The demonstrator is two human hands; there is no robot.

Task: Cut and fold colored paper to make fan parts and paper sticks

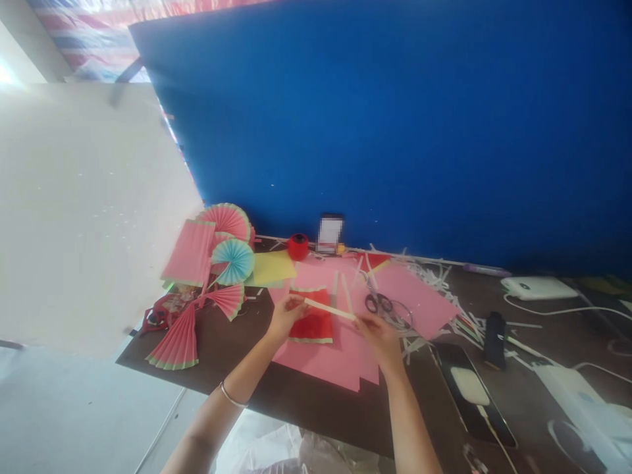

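A narrow pale paper strip (329,309) is stretched between my two hands. My left hand (287,313) pinches its left end, and my right hand (376,331) pinches the other end, slightly lower. Below the strip lies a red sheet of paper (316,329) with pale green edging along its top and bottom. That sheet rests on larger pink paper sheets (340,367). Just beyond my right hand are scissors (378,302) with dark handles, lying on the pink paper. Another pale strip (347,293) lies near them.
Folded pink paper fans (180,339) and a blue paper rosette (233,261) stand at the left. A red tape roll (297,247) sits at the back beside yellow paper (271,268). Paper scraps (434,276), a phone (471,395) and a white power strip (582,408) occupy the right.
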